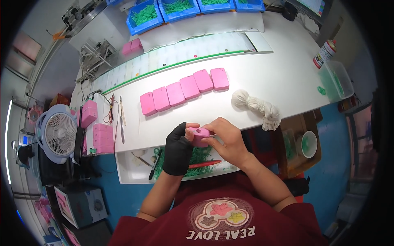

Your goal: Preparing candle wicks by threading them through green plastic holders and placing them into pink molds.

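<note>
Over the front edge of the table, both hands hold a small pink block with a round hole in its upper face. My left hand, in a black fingerless glove, grips its left side with thumb and fingers. The fingers and thumb of my right hand close on its right side. Beyond them, several similar pink blocks stand in a slanting row on the white table. Below my hands is a pulled-out white drawer holding green shreds, a red pointed tool and a black pen.
A bundle of white cloth lies at the right. Blue bins of green pieces line the back. At the far right are a spray can and a clear tub. A fan and stacked pink blocks stand left.
</note>
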